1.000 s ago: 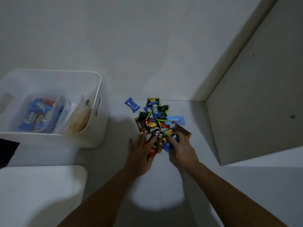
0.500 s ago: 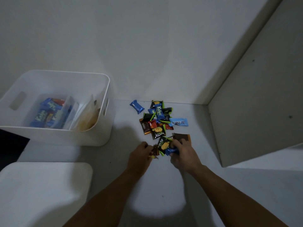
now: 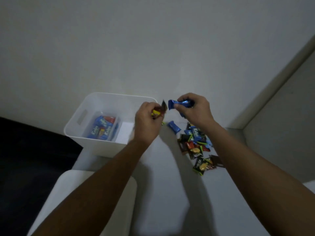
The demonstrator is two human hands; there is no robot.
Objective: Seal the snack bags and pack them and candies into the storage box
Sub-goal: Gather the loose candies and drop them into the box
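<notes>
Now blue candy (image 3: 177, 103) sits pinched in right-hand fingers (image 3: 176, 105).

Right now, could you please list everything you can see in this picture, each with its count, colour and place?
storage box: one, white, on the surface at the left, open at the top.
clear bag of blue packets: one, inside the storage box.
loose candy: one, blue, on the surface just right of the box.
candy pile: many small packets, black, blue, red and brown, on the surface at the right.
lid-like panel: one, white, near the bottom left.
wall: grey-white, behind everything.
left hand: one, fingers hold brown and yellow candies beside the box's right rim.
right hand: one, fingers hold blue candies, raised over the surface.
</notes>
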